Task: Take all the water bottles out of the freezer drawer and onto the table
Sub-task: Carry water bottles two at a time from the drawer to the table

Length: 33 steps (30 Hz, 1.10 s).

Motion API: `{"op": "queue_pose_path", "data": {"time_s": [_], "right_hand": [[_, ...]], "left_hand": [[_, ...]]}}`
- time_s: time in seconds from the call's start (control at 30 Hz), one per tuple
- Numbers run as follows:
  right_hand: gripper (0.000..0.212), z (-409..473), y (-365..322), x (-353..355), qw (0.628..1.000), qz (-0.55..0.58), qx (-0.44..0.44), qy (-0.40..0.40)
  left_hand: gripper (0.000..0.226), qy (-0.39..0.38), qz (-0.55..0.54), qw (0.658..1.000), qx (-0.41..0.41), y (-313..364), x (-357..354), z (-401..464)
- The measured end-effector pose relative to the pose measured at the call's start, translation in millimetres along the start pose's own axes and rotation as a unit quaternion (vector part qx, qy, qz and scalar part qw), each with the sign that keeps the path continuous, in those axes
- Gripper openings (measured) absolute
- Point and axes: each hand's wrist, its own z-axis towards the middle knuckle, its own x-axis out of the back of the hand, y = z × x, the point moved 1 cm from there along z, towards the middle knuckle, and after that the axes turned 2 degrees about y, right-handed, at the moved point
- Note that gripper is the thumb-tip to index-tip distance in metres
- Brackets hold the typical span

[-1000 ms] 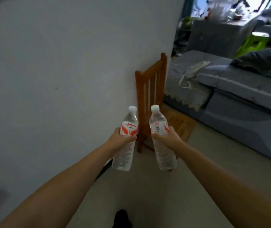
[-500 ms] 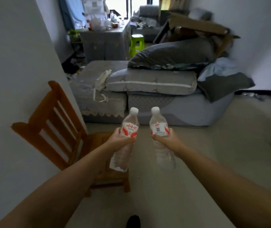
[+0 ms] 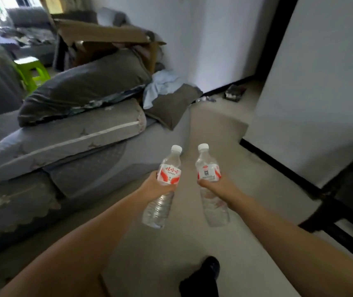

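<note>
Two clear plastic water bottles with white caps and red-and-white labels are held out in front of me over the floor. My left hand [image 3: 153, 186] grips the left bottle [image 3: 164, 185] round its middle, just under the label. My right hand [image 3: 218, 187] grips the right bottle [image 3: 210, 183] the same way. Both bottles stand nearly upright, a little apart from each other. No freezer drawer is in view.
A grey sofa [image 3: 53, 168] piled with cushions and bedding fills the left. A white wall [image 3: 321, 82] with a black skirting stands to the right. Dark wooden furniture [image 3: 347, 211] juts in at the right edge. A green stool [image 3: 32, 71] stands far back left. My dark shoe [image 3: 203, 277] shows below.
The view has swung to the right: the wooden chair and the left wall have gone out of sight, the sofa has slid left, a wall corner has come in. Both hands still hold their bottles.
</note>
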Motion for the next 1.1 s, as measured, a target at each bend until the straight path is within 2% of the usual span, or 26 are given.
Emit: {"op": "queue_pose_path", "data": {"time_s": [0.13, 0.3, 0.4, 0.6, 0.7, 0.83, 1.0, 1.1], "right_hand": [[0.022, 77.5, -4.4, 74.3, 0.997, 0.011, -0.018, 0.079], [0.033, 140.8, -17.9, 138.9, 0.992, 0.021, -0.051, 0.114], [0.028, 175.8, -24.6, 176.9, 0.988, 0.016, -0.055, 0.144], [0.032, 241.3, -30.0, 237.1, 0.976, 0.034, -0.081, 0.202], [0.049, 284.1, -28.0, 269.4, 0.965, 0.046, -0.101, 0.237], [0.073, 335.2, -28.3, 312.1, 0.941, 0.072, -0.132, 0.304], [0.079, 379.1, -35.4, 361.6, 0.897, 0.153, -0.157, 0.385], [0.077, 389.2, -34.3, 389.8, 0.874, 0.172, -0.17, 0.422]], "left_hand": [[0.021, -0.068, 0.024, 0.997, -0.017, 50.8, -54.0, 103.1], [0.019, -0.092, 0.024, 0.995, -0.015, 101.8, -102.3, 186.4], [0.028, -0.137, 0.001, 0.991, -0.003, 132.6, -131.3, 228.2], [0.041, -0.22, 0.009, 0.976, -0.005, 184.0, -191.2, 321.1], [0.053, -0.257, 0.043, 0.965, -0.028, 211.7, -227.1, 385.4], [0.05, -0.303, 0.087, 0.948, -0.052, 253.4, -271.5, 461.3], [0.077, -0.381, 0.123, 0.914, -0.072, 318.2, -329.7, 535.7], [0.073, -0.426, 0.141, 0.889, -0.098, 348.2, -373.9, 560.0]]}}
